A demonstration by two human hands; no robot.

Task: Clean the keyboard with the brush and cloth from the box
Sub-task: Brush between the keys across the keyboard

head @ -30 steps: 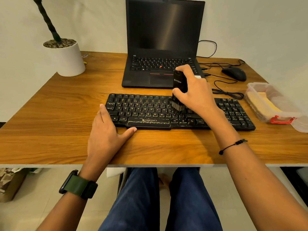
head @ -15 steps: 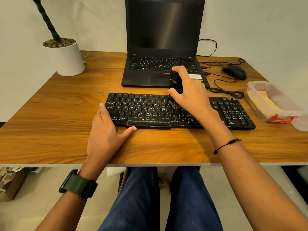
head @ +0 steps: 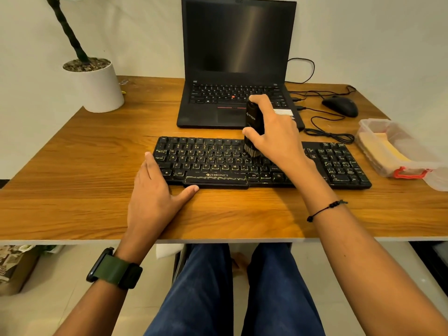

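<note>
My right hand (head: 276, 139) grips the brush (head: 252, 127) upright, bristles down on the keyboard (head: 339, 166) about mid-row. Left of the grip, my left hand (head: 155, 197) rests flat on the desk (head: 72, 190), against the keyboard's near left corner. Directly behind the grip stands the laptop (head: 218, 103). Right of it and behind: mouse (head: 340, 106). Farther right, the box (head: 378, 132) with the cloth (head: 390, 151) in it. Far left and behind: plant pot (head: 99, 88).
</note>
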